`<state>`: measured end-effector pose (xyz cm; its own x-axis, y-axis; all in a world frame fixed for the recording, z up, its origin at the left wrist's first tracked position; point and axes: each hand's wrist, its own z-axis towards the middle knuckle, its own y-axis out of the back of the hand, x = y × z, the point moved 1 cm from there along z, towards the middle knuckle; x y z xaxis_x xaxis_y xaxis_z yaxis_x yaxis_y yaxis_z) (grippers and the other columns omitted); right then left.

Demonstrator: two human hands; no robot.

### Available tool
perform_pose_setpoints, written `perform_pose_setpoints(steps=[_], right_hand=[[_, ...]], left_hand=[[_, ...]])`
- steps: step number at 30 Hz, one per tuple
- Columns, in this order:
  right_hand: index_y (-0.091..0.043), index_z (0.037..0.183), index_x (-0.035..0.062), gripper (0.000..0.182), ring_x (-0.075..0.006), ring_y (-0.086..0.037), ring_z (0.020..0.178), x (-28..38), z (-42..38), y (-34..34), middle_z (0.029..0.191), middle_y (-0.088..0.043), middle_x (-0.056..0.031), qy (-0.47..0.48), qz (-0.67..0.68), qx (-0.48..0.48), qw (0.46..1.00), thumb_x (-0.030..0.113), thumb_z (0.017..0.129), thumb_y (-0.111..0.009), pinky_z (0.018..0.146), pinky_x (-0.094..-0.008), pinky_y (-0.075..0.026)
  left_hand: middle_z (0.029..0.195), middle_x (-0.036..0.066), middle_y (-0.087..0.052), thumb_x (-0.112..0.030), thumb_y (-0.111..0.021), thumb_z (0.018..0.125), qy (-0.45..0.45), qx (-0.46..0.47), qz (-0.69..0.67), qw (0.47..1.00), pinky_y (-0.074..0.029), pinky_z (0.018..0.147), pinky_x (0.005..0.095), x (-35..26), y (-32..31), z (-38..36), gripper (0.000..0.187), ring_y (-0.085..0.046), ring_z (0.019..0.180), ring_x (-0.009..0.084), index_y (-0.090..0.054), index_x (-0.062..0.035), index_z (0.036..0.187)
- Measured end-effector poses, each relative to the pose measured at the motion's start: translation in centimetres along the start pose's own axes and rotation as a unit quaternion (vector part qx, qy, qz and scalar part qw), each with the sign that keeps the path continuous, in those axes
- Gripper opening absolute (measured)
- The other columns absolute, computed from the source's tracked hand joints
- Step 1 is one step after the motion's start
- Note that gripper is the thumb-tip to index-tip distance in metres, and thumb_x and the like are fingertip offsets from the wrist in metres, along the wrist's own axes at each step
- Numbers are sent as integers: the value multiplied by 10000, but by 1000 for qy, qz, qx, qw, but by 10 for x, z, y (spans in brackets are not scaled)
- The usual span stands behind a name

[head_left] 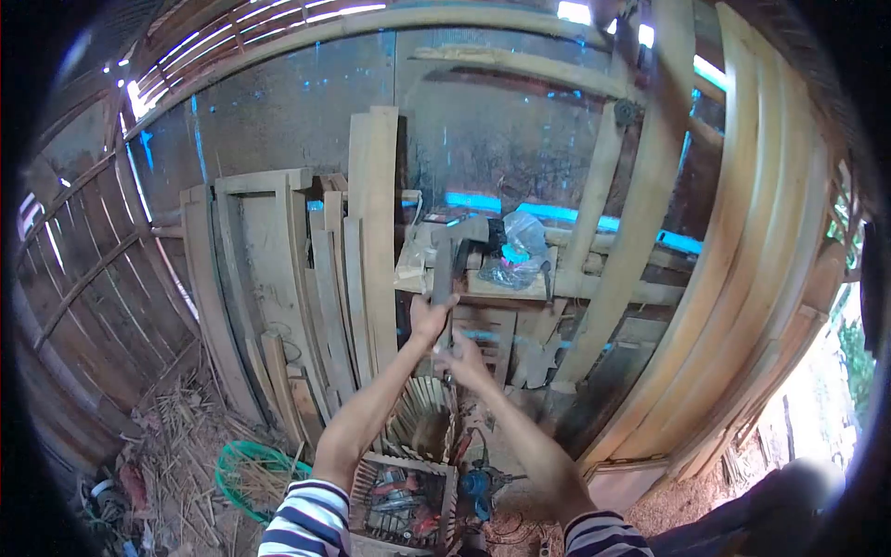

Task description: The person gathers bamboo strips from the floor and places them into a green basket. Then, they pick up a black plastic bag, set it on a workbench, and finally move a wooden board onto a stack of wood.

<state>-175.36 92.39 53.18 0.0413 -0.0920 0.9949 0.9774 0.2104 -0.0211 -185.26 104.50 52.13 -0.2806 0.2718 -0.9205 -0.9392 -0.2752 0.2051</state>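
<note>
A hammer (444, 278) is held upright in front of me, its metal head at the top and its handle pointing down. My left hand (430, 320) is closed round the handle below the head. Lower down, my right hand (467, 360) is closed at the handle's bottom end; its fingers are partly blurred. Behind the hammer head, a wall shelf (501, 286) bears a clear plastic bag (522, 243) and other small items.
Below my arms, a slatted wooden crate (450, 501) holds several tools. A blue power tool (477, 485) lies to its right, a green basket (243, 478) to its left. Planks (374, 232) lean against the wall; long boards (742, 232) stand at right. Wood scraps litter the floor.
</note>
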Motion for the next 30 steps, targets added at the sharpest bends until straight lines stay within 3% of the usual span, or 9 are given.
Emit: perform_pose_setpoints(steps=[6,10,12,20,22,24,25,27,30], right_hand=[[-419,1288,32,456,-166,-577,952,15,77,64,1142,-547,-74,14,-12,38,999,112,874,-594,711,-326,-542],[-426,1303,42,487,-156,-552,975,6,122,85,1176,-544,-80,24,44,50,997,143,864,-610,696,-292,-507],[-493,1217,19,408,-160,-558,893,-1,150,97,1098,-582,-72,46,-18,48,998,156,853,-617,696,-306,-472],[-527,926,-17,279,-190,-520,708,-32,224,106,810,-603,-146,144,-223,-54,963,248,855,-580,683,-350,-427],[-536,963,-24,323,-250,-549,845,-31,226,104,906,-592,-180,119,-184,-40,975,271,841,-588,758,-382,-424],[-530,1089,-8,458,-339,-466,1083,-21,222,104,1130,-517,-210,132,-462,-119,869,338,808,-636,869,-443,-388],[-530,1089,-8,458,-339,-466,1083,-18,219,102,1130,-517,-210,131,-462,-115,870,338,808,-636,869,-443,-388],[-401,1302,5,687,-383,-278,1252,-14,216,100,1325,-359,-184,87,-535,-91,836,311,761,-694,963,-507,-333],[-335,1353,-7,861,-413,-308,1221,-31,218,102,1356,-319,-208,152,-514,-83,840,458,723,-695,993,-480,-317]], left_hand=[[678,229,-642,-365,-756,655,55,-11,29,998,-471,612,398,-50,-31,44,505,-643,641,304,-645,115,764],[707,235,-647,-341,-752,654,54,-19,29,998,-481,631,399,-24,-58,91,483,-658,686,306,-645,118,762],[753,154,-660,-345,-755,655,65,-11,61,996,-472,638,368,-26,-65,110,476,-629,679,233,-655,86,830],[902,208,-661,-407,-757,642,117,52,256,958,-488,749,373,-53,-70,151,529,-644,865,308,-662,49,894],[935,191,-667,-419,-761,639,95,85,229,965,-487,780,373,-29,-78,171,537,-641,891,323,-668,20,935],[945,186,-667,-399,-754,647,51,63,241,967,-485,785,373,-26,-78,173,517,-642,891,319,-669,5,958],[956,182,-668,-379,-747,656,11,43,254,966,-484,791,373,-24,-75,170,498,-642,892,316,-669,-10,980],[953,176,-671,-339,-742,660,-9,81,270,959,-485,789,366,2,-72,179,474,-644,889,303,-665,-15,998],[898,134,-680,-172,-729,658,-47,132,198,970,-488,750,336,40,-68,183,401,-639,799,222,-664,-25,1026]])
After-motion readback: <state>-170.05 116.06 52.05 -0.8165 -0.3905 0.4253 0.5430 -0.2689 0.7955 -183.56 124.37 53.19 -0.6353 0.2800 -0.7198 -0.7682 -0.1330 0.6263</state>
